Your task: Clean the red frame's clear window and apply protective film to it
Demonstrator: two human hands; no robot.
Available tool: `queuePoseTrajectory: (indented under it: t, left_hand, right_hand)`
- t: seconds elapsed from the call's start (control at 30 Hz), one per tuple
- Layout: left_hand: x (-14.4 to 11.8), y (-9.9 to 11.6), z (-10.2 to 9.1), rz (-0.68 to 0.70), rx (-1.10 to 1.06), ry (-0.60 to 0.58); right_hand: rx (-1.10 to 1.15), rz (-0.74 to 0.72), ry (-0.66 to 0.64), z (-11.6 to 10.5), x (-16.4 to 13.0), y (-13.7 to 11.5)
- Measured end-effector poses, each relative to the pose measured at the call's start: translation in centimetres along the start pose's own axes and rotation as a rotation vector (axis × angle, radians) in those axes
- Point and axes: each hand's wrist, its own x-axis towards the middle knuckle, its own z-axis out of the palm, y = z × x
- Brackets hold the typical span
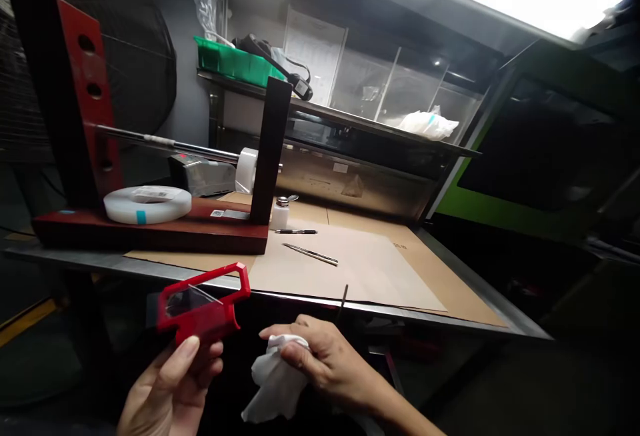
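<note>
My left hand (173,383) grips a red plastic frame (207,319) by its lower edge, thumb in front. The frame has a cut-out at its upper right and a clear, film-like window at its left. To its right, my right hand (325,359) pinches a crumpled white wipe (280,383) between thumb and fingers, with the wipe hanging down. The wipe and the frame are apart. A thin dark stick (344,297) points up behind the right hand; whether the hand holds it I cannot tell.
A dark red stand (160,229) with a metal rod carries a tape roll (147,205) on its base. On the brown cardboard (360,263) lie tweezers (311,254) and a pen (296,231), near a white pump bottle (281,215). A green tray (235,63) sits on the shelf.
</note>
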Motion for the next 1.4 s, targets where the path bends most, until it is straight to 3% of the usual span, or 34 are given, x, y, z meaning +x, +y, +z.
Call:
queuePoseTrajectory:
  t: [0.1, 0.2, 0.33, 0.5, 0.6, 0.7, 0.8, 0.97, 1.1, 1.23, 1.4]
  left_hand:
    - [0.2, -0.2, -0.1, -0.024, -0.057, -0.055]
    - [0.5, -0.2, -0.1, -0.018, -0.098, -0.06]
    - [1.0, -0.2, -0.7, -0.017, -0.112, -0.059]
    - [1.3, -0.7, -1.4, -0.035, -0.097, -0.026]
    - [1.2, -0.9, -1.2, -0.039, -0.074, -0.022]
    - [1.0, -0.9, -0.8, -0.036, -0.066, -0.104]
    - [0.6, -0.8, -0.4, -0.061, -0.075, -0.201]
    - [0.0, -0.8, 0.0, -0.118, -0.051, -0.24]
    - [-0.8, -0.9, 0.5, -0.143, -0.004, -0.296]
    - [-1.4, -0.9, 0.6, -0.145, 0.038, -0.275]
    - [-1.1, -1.1, 0.1, -0.163, 0.121, -0.239]
  right_hand:
    - [0.271, 0.04, 0.037, 1.2, 0.7, -0.1]
    - [0.377, 0.033, -0.004, 1.9, 0.9, 0.1]
    - [0.344, 0.007, -0.033, 2.2, 0.9, 0.4]
    - [0.174, -0.059, 0.171, 2.2, 1.5, 0.3]
    - [0.204, -0.144, 0.192, 2.1, 1.6, 0.1]
    - [0.216, -0.138, 0.215, 1.9, 1.5, 0.1]
    - [0.321, -0.127, 0.2, 1.7, 1.2, 0.1]
    - [0.537, -0.086, 0.134, 1.7, 1.1, 0.2]
    - [0.547, -0.041, 0.163, 2.6, 1.4, 0.6]
    - [0.606, -0.005, 0.23, 3.9, 1.7, 1.0]
    - [0.754, 0.024, 0.214, 5.1, 2.0, 0.6]
